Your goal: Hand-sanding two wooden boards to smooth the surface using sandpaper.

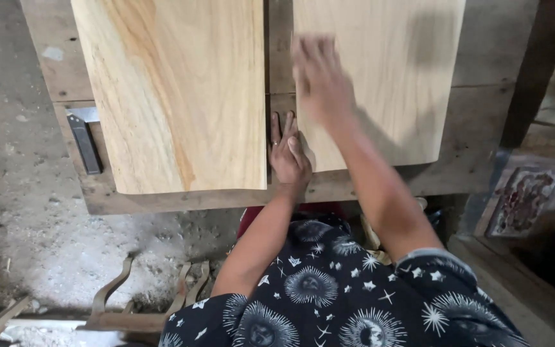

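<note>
Two pale wooden boards are seen lying side by side on a worn workbench [476, 160] in the upper half of the frame. The larger board [175, 90] fills the upper left and centre, its grain streaked with orange-brown, and its rounded lower edge reaches nearly to the front of the bench. The smaller board [393, 71] is placed at the upper right, and a narrow dark gap is left between the two.

The left hand [288, 154] is laid flat at the centre of the frame, in the gap, with the fingers stretched out and together, pressed against the bench and touching the lower left edge of the smaller board. Nothing is gripped by it.

The right hand [319, 80] is held above it, over the left part of the smaller board. It is blurred, so whether the board is touched cannot be told; the fingers appear spread and open, with nothing grasped.

A try square [85, 138] with a dark handle is seen at the left edge of the bench, partly covered by the larger board. Curved wooden pieces [149, 295] are seen on the dusty floor at lower left.
</note>
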